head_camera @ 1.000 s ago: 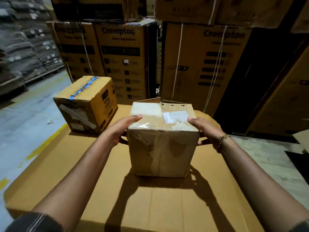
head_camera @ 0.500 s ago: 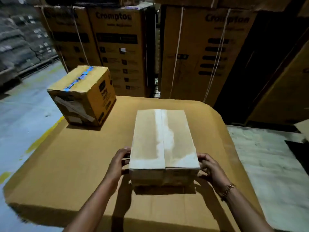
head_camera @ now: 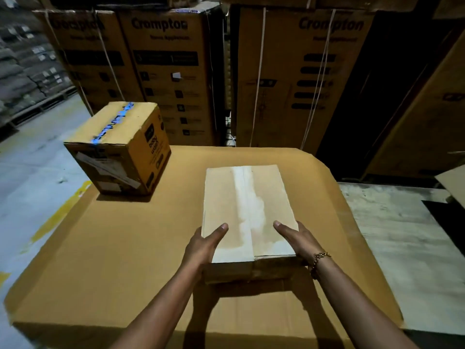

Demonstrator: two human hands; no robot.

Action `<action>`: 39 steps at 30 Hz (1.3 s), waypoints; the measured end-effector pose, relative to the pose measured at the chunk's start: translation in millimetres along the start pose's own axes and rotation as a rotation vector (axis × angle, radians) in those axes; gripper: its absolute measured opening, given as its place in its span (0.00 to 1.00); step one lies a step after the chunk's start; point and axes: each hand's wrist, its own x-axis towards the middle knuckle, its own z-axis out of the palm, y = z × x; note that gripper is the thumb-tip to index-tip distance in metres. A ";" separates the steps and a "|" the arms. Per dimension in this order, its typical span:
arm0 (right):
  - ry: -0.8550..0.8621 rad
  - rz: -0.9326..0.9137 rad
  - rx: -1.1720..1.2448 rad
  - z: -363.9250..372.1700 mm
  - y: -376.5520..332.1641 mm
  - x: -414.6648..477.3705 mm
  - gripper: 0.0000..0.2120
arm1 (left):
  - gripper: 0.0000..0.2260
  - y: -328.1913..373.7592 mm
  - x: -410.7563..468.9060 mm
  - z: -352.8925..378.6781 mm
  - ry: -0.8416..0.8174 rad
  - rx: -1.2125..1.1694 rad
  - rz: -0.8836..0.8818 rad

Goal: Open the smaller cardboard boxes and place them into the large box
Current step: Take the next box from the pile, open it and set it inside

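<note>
Dim warehouse, tall Crompton cartons stacked well ahead of my hands, white straps round them; small print is unreadable. Their tops are cut off, and so are the cartons at far right, which sit mostly in shadow. Stacked sacks far off to my left are blurry. Grey floor with a yellow line runs left of my left arm.

Under my hands is a broad cardboard surface. I can't tell if it's a closed box top or a flat sheet, and its near edge runs out of frame.

The pale taped box lies flat on it between my hands, flaps closed, a tape strip along the centre seam. Its far side is out of sight.

My left hand grips the near left corner: thumb straight on top, fingers down the side and hidden. My right hand does the same at the near right corner, fingers also hidden, with a chain bracelet on the wrist.

The blue-taped box stands closed, forward-left of my left hand, well apart, its label hard to read.
</note>
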 end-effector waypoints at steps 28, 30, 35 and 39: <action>0.341 -0.093 0.309 -89.1 39.5 -102.6 0.24 | 0.23 28.0 -41.9 85.1 -0.494 -0.151 0.291; 0.405 -0.114 0.311 -117.8 46.1 -117.1 0.28 | 0.26 35.2 -50.7 115.4 -0.524 -0.081 0.332; 0.585 -0.171 0.348 -216.9 75.7 -157.0 0.34 | 0.29 57.8 -88.8 222.8 -0.603 0.008 0.446; 0.684 -0.236 0.359 -313.6 92.4 -193.7 0.30 | 0.30 75.3 -136.3 321.9 -0.673 -0.012 0.506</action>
